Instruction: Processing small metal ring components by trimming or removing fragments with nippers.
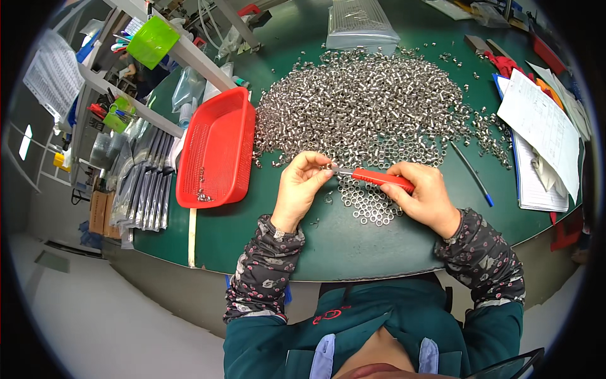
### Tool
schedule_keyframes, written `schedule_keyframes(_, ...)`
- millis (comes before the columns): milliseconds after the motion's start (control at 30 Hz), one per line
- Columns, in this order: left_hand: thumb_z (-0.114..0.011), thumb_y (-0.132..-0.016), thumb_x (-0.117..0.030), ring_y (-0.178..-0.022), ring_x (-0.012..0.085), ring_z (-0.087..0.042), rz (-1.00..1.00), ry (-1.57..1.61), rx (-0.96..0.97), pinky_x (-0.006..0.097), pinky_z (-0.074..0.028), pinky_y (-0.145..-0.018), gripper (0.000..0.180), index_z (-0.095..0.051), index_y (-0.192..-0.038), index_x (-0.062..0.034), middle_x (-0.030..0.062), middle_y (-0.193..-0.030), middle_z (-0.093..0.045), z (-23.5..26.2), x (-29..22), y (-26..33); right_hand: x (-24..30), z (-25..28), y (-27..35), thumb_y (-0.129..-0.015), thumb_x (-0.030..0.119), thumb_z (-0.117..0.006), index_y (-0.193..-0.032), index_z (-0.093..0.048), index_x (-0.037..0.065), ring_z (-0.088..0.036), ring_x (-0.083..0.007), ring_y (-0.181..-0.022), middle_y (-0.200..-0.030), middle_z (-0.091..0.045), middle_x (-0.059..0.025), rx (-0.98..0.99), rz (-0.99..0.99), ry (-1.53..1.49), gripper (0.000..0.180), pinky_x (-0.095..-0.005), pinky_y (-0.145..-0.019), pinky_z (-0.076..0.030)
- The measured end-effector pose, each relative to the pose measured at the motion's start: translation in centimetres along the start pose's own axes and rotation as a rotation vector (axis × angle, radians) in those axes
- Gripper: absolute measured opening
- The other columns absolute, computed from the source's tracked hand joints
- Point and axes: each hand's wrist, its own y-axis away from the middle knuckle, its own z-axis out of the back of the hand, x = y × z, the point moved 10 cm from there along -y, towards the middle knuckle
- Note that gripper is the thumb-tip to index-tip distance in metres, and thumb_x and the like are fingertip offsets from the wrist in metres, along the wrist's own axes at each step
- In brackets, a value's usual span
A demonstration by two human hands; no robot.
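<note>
My left hand (299, 187) pinches a small metal ring (328, 167) between thumb and fingertips, above the green table. In my right hand (426, 194) is a red utility knife (372, 177), its blade pointing left and its tip at the ring. Whether the blade touches the ring is too small to tell. Beneath the knife lies a loose patch of metal rings (369, 205), spread flat. Just beyond both hands rises a large heap of shiny metal rings (360, 104).
A red plastic basket (218, 142) with a few metal pieces stands to the left. A blue-capped pen (473, 175) and papers (540, 123) lie at right. At the back is a clear plastic tray (361, 25). Bagged dark parts (146, 177) sit beyond the table's left edge.
</note>
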Motion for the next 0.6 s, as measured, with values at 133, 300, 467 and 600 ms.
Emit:
schedule_keyframes(133,-0.062,-0.082,0.005,-0.086,0.0092,-0.060,-0.020,-0.068,0.001,0.021,-0.047,-0.080,0.018,-0.057,-0.098,-0.0005,0.0073,-0.095,-0.063,0.0,-0.3,0.1,-0.5,-0.2,0.1,-0.076,0.021,-0.069,-0.082,-0.063,0.004,-0.060,-0.0267,-0.059,-0.065,-0.061,-0.0116,0.018,-0.037,-0.029,0.019,-0.0358,-0.052,-0.045)
schedule_keyframes(300,-0.060,-0.083,0.005,-0.082,0.0070,-0.059,-0.090,-0.202,-0.001,0.019,-0.047,-0.075,0.016,-0.058,-0.099,0.0019,0.0060,-0.095,-0.063,-0.2,-1.0,0.4,-1.0,-0.5,0.1,-0.076,0.020,-0.069,-0.082,-0.063,0.004,-0.060,-0.0263,-0.058,-0.065,-0.061,-0.0115,0.068,-0.109,-0.061,0.019,-0.0357,-0.052,-0.045)
schedule_keyframes(467,-0.061,-0.082,0.005,-0.081,0.0084,-0.061,-0.047,-0.197,-0.045,0.019,-0.048,-0.075,0.015,-0.058,-0.097,0.0027,0.0065,-0.093,-0.064,0.2,-0.7,0.4,1.9,1.1,0.5,-0.073,0.016,-0.071,-0.083,-0.061,0.003,-0.060,-0.0268,-0.061,-0.071,-0.062,-0.0105,-0.164,0.208,0.161,0.019,-0.0353,-0.055,-0.046)
schedule_keyframes(600,-0.062,-0.081,0.005,-0.080,0.0096,-0.061,0.020,-0.031,-0.066,0.019,-0.048,-0.072,0.016,-0.058,-0.097,0.0008,0.0081,-0.092,-0.065,0.4,-0.6,0.3,1.5,3.2,0.4,-0.073,0.014,-0.072,-0.084,-0.062,0.003,-0.060,-0.0269,-0.061,-0.072,-0.062,-0.0104,-0.303,0.141,0.153,0.019,-0.0349,-0.056,-0.047)
